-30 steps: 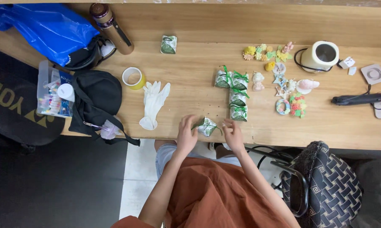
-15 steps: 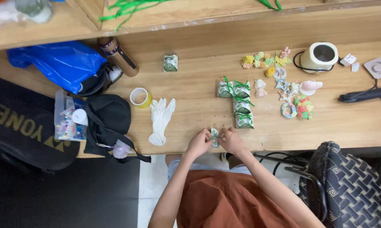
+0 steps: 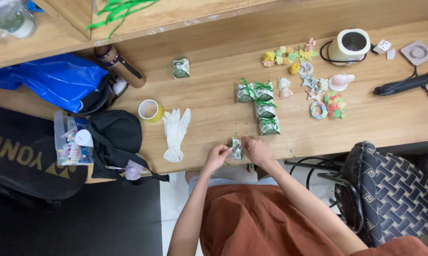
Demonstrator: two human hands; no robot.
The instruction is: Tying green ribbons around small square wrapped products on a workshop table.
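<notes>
Between both hands (image 3: 217,156) (image 3: 255,149) (table edge): 1 green-white packet (image 3: 236,148)

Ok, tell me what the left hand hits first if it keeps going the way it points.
The left hand points right, at the small green packet it already touches; beyond it sits the right hand.

1. The person wears a rust-brown garment (image 3: 266,220) covering the torso and lap.
2. Both arms are bare to above the elbow; no sleeves show.
3. The left hand (image 3: 218,157) and right hand (image 3: 255,150) carry no gloves, rings or watch that can be made out.
</notes>
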